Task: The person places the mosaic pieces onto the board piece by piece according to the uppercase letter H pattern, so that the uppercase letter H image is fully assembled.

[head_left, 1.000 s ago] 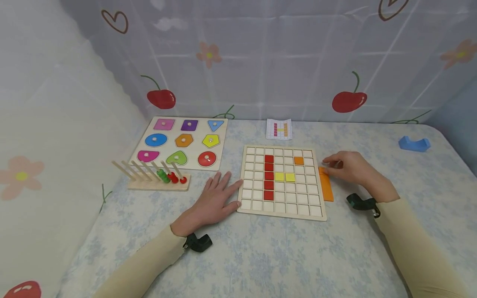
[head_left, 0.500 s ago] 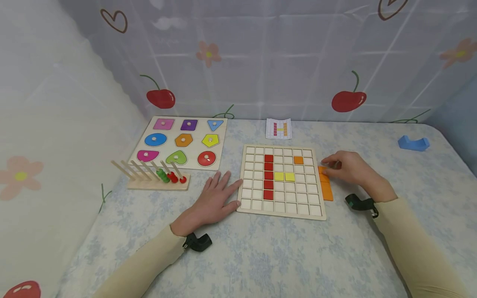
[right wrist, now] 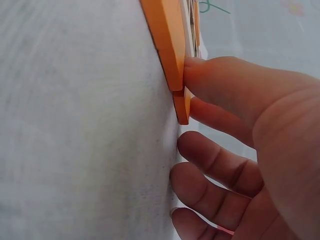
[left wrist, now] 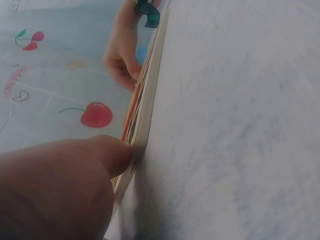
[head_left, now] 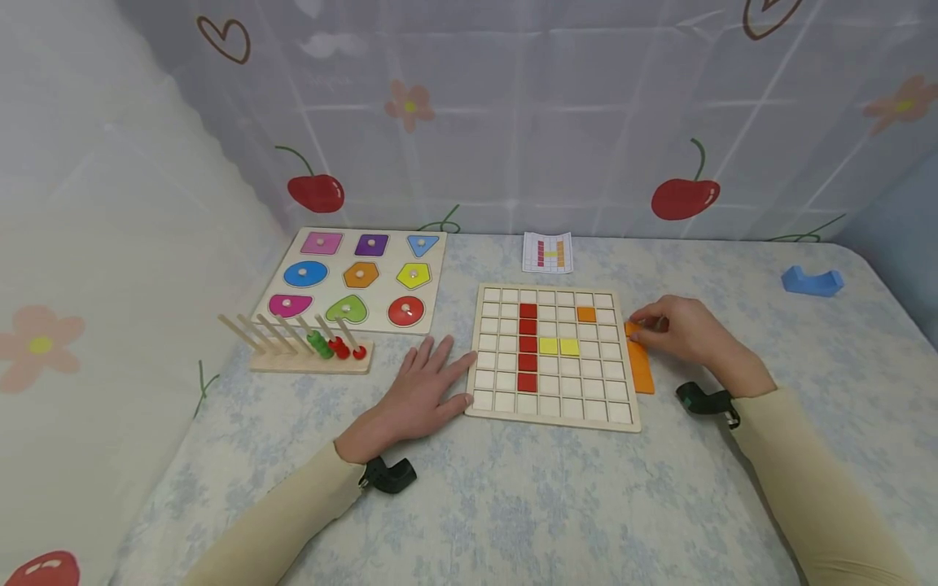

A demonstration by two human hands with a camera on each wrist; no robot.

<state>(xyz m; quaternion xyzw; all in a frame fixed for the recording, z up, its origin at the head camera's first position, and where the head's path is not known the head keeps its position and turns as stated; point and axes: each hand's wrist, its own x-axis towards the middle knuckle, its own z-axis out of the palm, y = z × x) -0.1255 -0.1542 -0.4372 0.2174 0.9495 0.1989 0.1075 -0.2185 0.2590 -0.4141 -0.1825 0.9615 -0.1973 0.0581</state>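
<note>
My left hand point(head_left: 420, 397) lies flat, fingers spread, its thumb and forefinger touching the left edge of a wooden grid board point(head_left: 557, 413). The board holds a column of red square tiles point(head_left: 528, 345), two yellow tiles point(head_left: 559, 347) side by side and one orange tile point(head_left: 586, 314). Past its right edge, a row of orange tiles point(head_left: 640, 370) lies on the table. My right hand point(head_left: 681, 330) pinches the farthest orange tile point(right wrist: 182, 107) between thumb and forefinger; in the right wrist view that tile sits slightly out of line with its neighbour. The remaining fingers are loosely bent.
A small printed pattern card point(head_left: 547, 253) lies behind the board. To the left are a shape puzzle point(head_left: 381, 297) with knobbed pieces and a peg stand point(head_left: 311, 365) with green and red beads. A blue curved block point(head_left: 812, 282) sits far right.
The farthest orange tile has slid slightly away from the others, my right hand shifting a little forward and left with it. My left hand has stayed in place.
</note>
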